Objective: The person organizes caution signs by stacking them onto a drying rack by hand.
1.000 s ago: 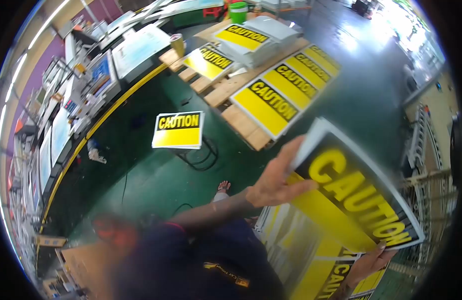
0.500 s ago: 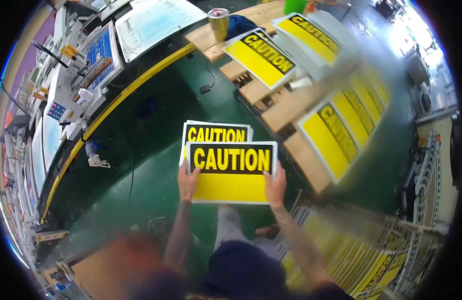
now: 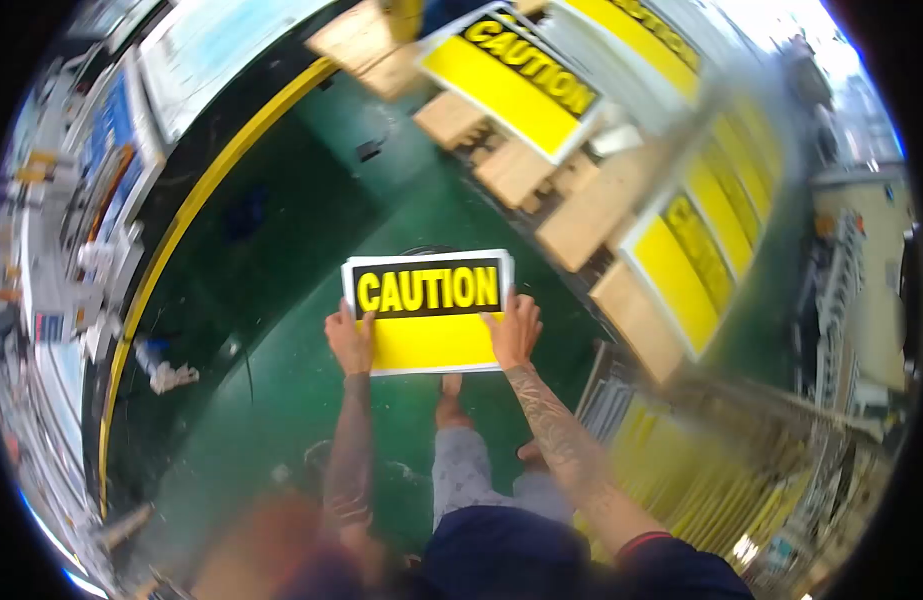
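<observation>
A stack of yellow and black caution signs (image 3: 431, 340) is held out in front of my body, above the green floor. My left hand (image 3: 351, 342) grips the stack's left edge, thumb on the front face. On the opposite edge, my right hand (image 3: 513, 333) is closed the same way, its thumb also on the front. White edges of other sheets show behind the top sign, nearly lined up with it. The fingers behind the stack are hidden.
Wooden pallet boards (image 3: 591, 215) at the right carry a loose caution sign (image 3: 516, 80) and a row of signs (image 3: 681, 275). A rack with many signs (image 3: 681, 470) stands low right. Along the left, a yellow rail (image 3: 196, 210) borders machinery (image 3: 81, 230).
The front sign has come level with the signs behind it, so the stack is now nearly even. The view has shifted, and both hands still hold the sides.
</observation>
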The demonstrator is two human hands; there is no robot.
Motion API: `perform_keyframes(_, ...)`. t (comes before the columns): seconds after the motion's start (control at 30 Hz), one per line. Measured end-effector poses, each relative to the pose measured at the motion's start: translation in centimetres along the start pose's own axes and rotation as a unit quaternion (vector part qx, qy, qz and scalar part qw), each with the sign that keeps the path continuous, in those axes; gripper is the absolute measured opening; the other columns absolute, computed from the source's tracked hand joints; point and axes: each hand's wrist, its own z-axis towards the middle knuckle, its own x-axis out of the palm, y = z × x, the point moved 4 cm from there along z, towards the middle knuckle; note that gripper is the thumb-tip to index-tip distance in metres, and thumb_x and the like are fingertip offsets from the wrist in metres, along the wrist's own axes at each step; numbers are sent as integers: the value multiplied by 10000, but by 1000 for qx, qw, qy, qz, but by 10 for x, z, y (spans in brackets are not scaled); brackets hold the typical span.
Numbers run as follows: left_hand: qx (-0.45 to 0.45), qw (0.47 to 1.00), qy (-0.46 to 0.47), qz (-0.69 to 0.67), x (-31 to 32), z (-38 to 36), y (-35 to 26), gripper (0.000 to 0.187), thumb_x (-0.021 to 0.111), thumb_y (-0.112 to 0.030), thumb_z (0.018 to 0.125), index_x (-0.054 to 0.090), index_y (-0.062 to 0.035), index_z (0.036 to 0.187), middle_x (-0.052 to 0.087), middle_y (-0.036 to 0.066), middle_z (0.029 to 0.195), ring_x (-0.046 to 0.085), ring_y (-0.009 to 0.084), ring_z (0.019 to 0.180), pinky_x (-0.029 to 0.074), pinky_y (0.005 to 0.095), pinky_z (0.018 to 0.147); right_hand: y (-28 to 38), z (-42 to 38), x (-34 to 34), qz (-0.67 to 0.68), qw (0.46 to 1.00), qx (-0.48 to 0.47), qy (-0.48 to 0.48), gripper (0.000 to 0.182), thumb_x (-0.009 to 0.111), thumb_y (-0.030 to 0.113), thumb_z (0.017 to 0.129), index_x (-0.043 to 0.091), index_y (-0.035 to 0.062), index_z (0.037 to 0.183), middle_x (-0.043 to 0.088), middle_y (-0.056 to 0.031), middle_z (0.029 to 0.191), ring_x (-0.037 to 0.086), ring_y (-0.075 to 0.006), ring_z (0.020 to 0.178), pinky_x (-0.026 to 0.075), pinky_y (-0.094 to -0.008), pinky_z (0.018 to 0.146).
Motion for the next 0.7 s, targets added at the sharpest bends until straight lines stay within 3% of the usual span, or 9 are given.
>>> perform_keyframes(0.03, 87, 993, -54, 66, 0, 2, 5, 440, 770, -362, 938, 670, -4, 1174, 643, 227, 1020, 608, 392, 987, 508, 485, 863, 0, -3, -13, -4, 1000, 2, 27, 692, 870, 279, 820, 548, 86, 1401, 565, -160, 1204, 570, -386, 1129, 491, -551, 877)
perform_keyframes(0.07, -41, 993, 60, -90, -27, 3, -20, 307, 771, -313, 926, 696, -16, 940, 681, 202, 877, 642, 377, 809, 509, 503, 693, -13, -13, -23, 90, 994, 12, 53, 561, 840, 248, 834, 587, 53, 1294, 580, -190, 1131, 588, -397, 1091, 497, -539, 857)
perform_keyframes(0.17, 63, 980, 66, -179, -21, 16, -83, 307, 728, -310, 958, 677, -14, 1025, 674, 194, 958, 639, 356, 868, 503, 486, 751, -105, -99, -80, 162, 983, -79, 34, 341, 701, 166, 938, 661, -10, 1227, 654, -213, 1090, 622, -322, 1102, 509, -461, 924)
perform_keyframes(0.23, 175, 964, 17, -199, -20, 22, -164, 313, 699, -308, 980, 664, -13, 1081, 670, 188, 1012, 637, 342, 908, 500, 474, 789, -117, -181, -186, 321, 943, -64, 62, 291, 635, 156, 997, 718, -43, 1192, 721, -198, 1119, 671, -235, 1137, 523, -368, 986)
perform_keyframes(0.3, 244, 939, -1, -245, -36, 9, -247, 324, 670, -306, 1002, 650, -12, 1137, 666, 182, 1066, 634, 329, 948, 496, 463, 827, -173, -278, -303, 262, 953, 73, -132, 250, 699, 254, 993, 748, 70, 1156, 726, -148, 1011, 702, -309, 961, 552, -424, 902)
perform_keyframes(0.4, 308, 902, -4, -303, -63, -28, -339, 338, 641, -304, 1024, 637, -12, 1193, 661, 176, 1120, 632, 315, 987, 492, 451, 865, -313, -456, -402, 74, 771, 348, -529, 180, 698, 206, 990, 747, 51, 1068, 733, -122, 941, 706, -310, 837, 574, -426, 780)
perform_keyframes(0.47, 344, 863, 39, -369, -75, -61, -395, 361, 604, -302, 1051, 621, -10, 1264, 656, 169, 1187, 630, 298, 1037, 488, 437, 913, -329, -552, -477, -161, 687, 383, -596, 126, 696, 183, 984, 736, 66, 1004, 733, -115, 959, 700, -302, 865, 559, -429, 779)
perform_keyframes(0.57, 377, 808, 117, -437, -90, -120, -460, 401, 554, -299, 1089, 598, -9, 1362, 648, 159, 1281, 626, 274, 1106, 481, 417, 980, -382, -639, -458, -229, 763, 439, -415, 255, 764, 320, 932, 686, 87, 999, 689, -93, 916, 639, -321, 913, 506, -470, 854)
perform_keyframes(0.7, 449, 667, 375, -461, -65, -266, -596, 386, 522, -262, 1117, 616, 10, 1375, 661, 105, 1273, 618, 211, 1135, 481, 367, 1010, -375, -641, -450, -164, 819, 432, -342, 384, 798, 406, 893, 638, 112, 1082, 654, -85, 898, 615, -324, 927, 474, -465, 874)
